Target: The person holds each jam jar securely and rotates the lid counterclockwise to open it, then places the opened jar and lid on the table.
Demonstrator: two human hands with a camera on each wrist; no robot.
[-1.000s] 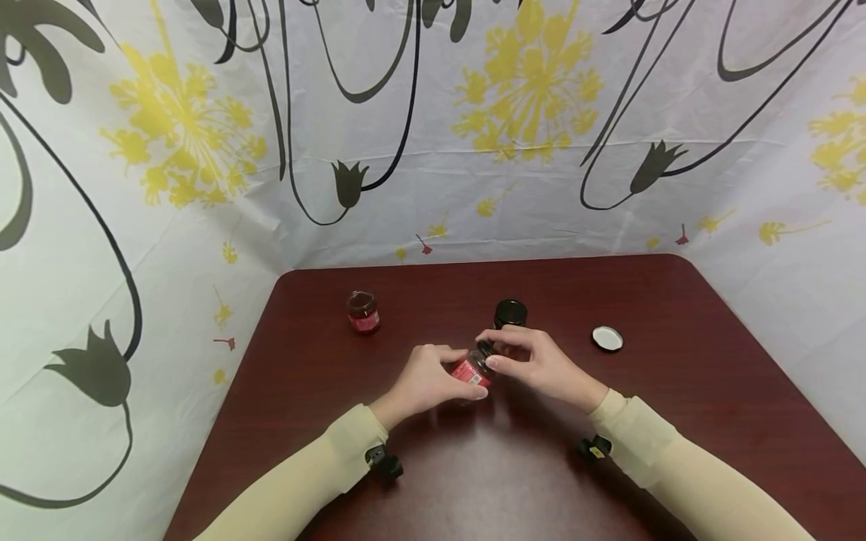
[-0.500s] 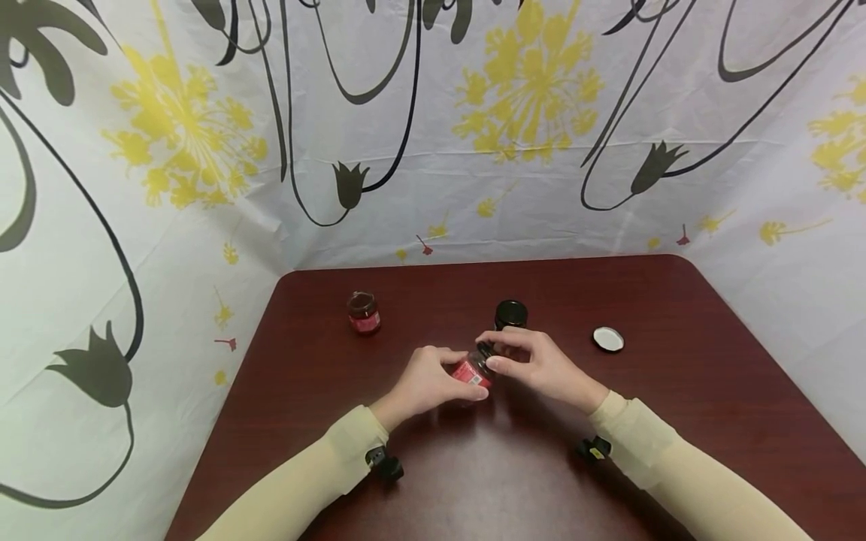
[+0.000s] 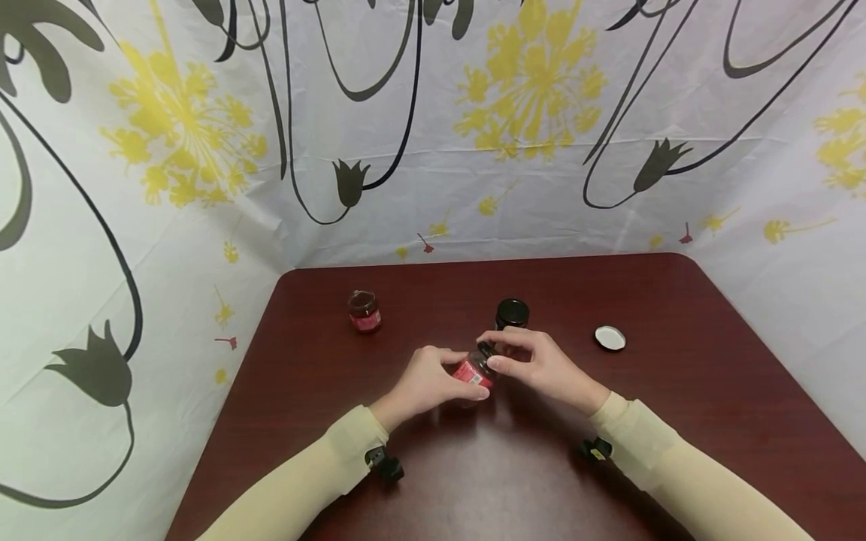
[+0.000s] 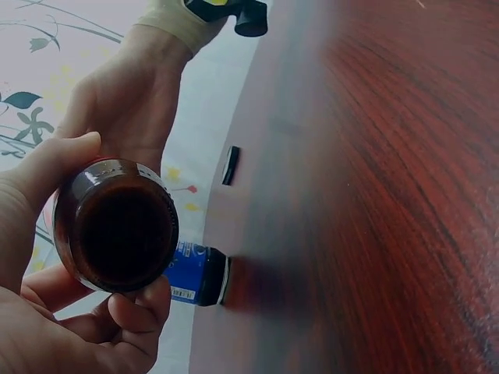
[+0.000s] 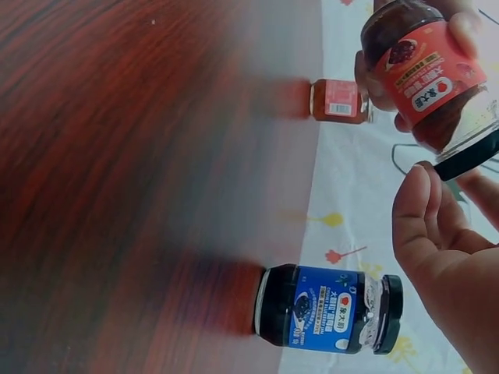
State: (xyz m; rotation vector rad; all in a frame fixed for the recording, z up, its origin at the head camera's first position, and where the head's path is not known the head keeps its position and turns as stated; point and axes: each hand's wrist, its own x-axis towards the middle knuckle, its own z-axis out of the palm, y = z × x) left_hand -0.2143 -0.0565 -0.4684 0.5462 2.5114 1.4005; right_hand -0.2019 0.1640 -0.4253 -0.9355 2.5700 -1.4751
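Note:
A glass jam jar with a red label is gripped by my left hand, tilted above the table. Its dark base faces the left wrist camera. At the jar's mouth, the fingers and thumb of my right hand pinch the rim of a black lid. In the right wrist view dark jam shows through the glass, below a paler gap near the lid. Just behind the right hand stands a blue-labelled jam jar, upright with its black lid on, partly hidden in the head view.
A second red-labelled jar, apparently without a lid, stands at the back left of the dark red table. One loose lid lies white side up at the right. A patterned cloth hangs behind the table.

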